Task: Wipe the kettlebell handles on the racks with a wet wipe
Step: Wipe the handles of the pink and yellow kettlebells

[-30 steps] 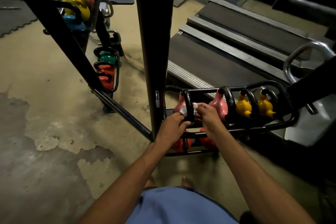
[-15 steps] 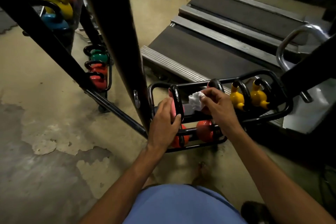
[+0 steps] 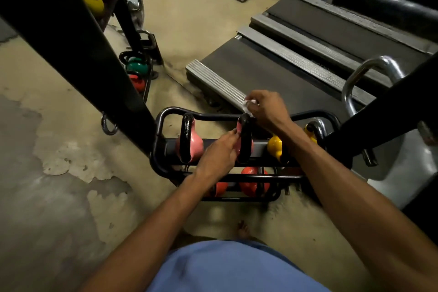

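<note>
The left hand (image 3: 219,153) is gripping the right pink kettlebell (image 3: 239,128) steady while the right hand (image 3: 266,109), pinching the wet wipe (image 3: 248,104), should be wrapping its handle (image 3: 245,147) all round.

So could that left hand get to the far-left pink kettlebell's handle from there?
Probably yes. The left hand holds the neighbouring handle, right beside the far-left handle in the rack; nothing lies between them.

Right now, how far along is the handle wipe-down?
Early. Done: the first pink handle, where the wipe was a second ago. In hand: right hand pinches the wipe at the top of the second pink handle, left hand steadying it. Left: the yellow pair, the orange ones below, and the far rack.
</note>
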### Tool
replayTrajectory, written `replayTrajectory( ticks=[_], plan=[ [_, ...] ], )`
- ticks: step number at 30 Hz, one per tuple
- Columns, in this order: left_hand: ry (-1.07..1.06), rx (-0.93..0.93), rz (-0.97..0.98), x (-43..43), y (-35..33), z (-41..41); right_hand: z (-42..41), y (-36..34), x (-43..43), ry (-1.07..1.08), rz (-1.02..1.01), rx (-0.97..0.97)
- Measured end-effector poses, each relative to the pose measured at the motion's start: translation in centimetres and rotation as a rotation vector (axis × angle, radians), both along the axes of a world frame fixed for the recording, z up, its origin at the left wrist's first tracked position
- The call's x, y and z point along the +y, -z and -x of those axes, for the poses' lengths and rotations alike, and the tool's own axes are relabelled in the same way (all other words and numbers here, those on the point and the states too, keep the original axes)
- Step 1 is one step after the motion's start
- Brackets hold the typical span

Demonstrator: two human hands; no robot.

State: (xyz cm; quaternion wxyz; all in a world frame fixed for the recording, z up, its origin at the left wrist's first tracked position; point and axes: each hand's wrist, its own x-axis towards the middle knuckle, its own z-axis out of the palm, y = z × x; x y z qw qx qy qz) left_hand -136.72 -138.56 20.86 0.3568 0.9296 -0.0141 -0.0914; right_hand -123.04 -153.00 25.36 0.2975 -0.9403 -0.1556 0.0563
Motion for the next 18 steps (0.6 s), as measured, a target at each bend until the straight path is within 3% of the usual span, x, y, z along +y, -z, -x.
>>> replayTrajectory(
  ticks=[4,10,15,18],
  plan=[
    [0.072,0.071,-0.057,0.1,0.7,-0.9,-1.2,-0.1,0.8,-0.085,0.133,0.021],
    [0.231,0.173,-0.148,1.3,2.4,-0.6,-2.3,-0.8,2.0,-0.251,0.241,0.247],
    [0.253,0.122,-0.171,2.2,4.7,-1.3,-2.6,-0.8,3.5,-0.264,0.412,0.262],
    [0.275,0.155,-0.077,3.3,7.2,0.0,-1.8,-0.8,5.6,-0.356,0.62,0.133]
  ],
)
